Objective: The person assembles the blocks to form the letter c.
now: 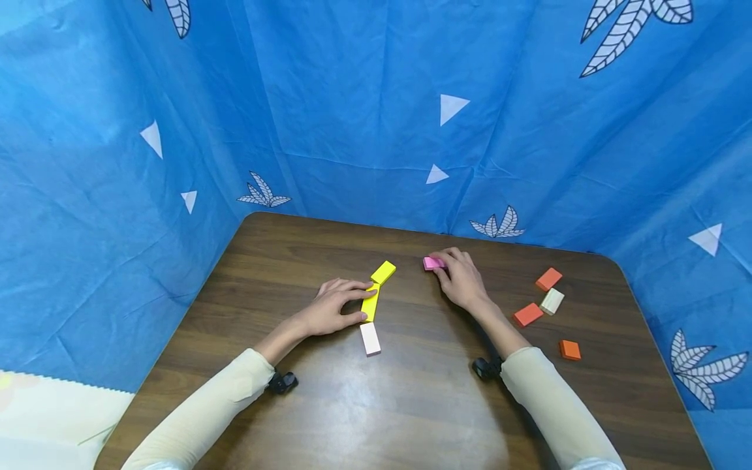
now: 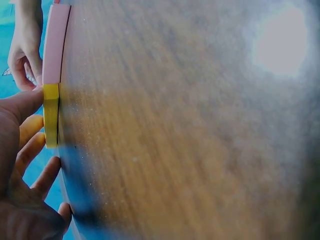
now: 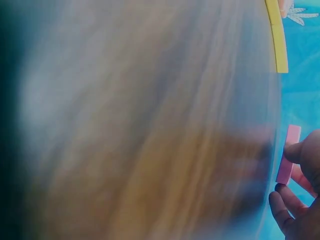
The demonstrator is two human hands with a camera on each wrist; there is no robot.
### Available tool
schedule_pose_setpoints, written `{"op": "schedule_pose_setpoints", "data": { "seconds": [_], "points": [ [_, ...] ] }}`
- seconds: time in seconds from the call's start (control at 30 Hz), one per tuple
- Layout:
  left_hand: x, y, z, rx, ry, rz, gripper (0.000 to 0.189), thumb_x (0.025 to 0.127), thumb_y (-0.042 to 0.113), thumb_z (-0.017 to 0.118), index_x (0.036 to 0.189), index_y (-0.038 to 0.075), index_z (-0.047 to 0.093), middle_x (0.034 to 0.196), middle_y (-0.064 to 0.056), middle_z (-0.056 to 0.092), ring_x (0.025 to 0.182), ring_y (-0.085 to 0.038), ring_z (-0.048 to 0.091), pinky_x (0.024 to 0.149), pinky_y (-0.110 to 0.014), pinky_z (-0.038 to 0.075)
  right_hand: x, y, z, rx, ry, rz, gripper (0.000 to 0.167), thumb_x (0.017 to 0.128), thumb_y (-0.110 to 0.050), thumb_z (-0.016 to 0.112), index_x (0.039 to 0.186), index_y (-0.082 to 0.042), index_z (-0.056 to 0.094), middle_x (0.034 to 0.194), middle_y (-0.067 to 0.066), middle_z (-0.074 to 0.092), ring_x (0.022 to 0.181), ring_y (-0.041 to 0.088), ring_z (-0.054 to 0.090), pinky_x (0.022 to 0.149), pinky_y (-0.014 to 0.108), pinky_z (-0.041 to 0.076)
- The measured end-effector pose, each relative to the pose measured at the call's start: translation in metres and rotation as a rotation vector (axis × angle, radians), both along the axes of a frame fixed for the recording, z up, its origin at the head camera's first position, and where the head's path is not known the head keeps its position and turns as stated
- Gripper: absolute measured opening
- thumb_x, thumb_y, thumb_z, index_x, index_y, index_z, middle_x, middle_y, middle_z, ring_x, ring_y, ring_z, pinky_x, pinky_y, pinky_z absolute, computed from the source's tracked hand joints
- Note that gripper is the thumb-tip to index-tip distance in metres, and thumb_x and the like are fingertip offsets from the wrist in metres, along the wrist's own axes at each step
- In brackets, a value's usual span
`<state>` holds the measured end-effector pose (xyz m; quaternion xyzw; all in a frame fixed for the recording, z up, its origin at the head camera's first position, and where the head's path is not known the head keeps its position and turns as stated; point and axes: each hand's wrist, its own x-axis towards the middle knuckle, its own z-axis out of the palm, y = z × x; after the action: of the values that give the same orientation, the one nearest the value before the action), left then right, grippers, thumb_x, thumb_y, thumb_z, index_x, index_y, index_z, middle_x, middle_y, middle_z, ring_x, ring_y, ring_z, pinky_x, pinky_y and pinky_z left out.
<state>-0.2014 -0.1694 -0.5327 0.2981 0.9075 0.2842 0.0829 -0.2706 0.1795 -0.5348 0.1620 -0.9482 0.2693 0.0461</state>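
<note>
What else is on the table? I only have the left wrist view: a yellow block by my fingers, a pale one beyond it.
Observer: Three orange blocks and a cream block lie to the right.
Operator: What is the right hand doing?
Observer: The right hand grips a pink block.
Operator: Any more yellow?
Observer: A second yellow block lies at the far end of the one the left hand touches.
</note>
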Motion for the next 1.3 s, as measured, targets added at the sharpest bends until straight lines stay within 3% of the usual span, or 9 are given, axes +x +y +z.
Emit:
{"op": "schedule_pose_setpoints", "data": {
  "seconds": [1.07,1.3],
  "points": [
    [-0.002,0.0,0.0,0.016,0.011,0.004,0.057,0.103,0.037,0.074,0.156,0.024,0.059,0.166,0.006,0.052,0.15,-0.026,0.047,0.127,-0.066,0.023,-0.023,-0.046,0.005,0.057,-0.006,0.123,0.032,0.107,-0.016,0.066,0.138,-0.012,0.072,0.14,0.013,0.066,0.13,0.037,0.058,0.113,0.052,0.051],
    [0.0,0.001,-0.001,-0.002,0.006,0.001,0.058,0.103,0.041,0.073,0.156,0.024,0.059,0.167,0.006,0.051,0.151,-0.025,0.046,0.129,-0.065,0.021,-0.023,-0.053,-0.001,0.063,0.005,0.123,0.031,0.106,-0.016,0.068,0.137,-0.013,0.073,0.14,0.012,0.067,0.128,0.037,0.06,0.111,0.052,0.052]
  ]
}}
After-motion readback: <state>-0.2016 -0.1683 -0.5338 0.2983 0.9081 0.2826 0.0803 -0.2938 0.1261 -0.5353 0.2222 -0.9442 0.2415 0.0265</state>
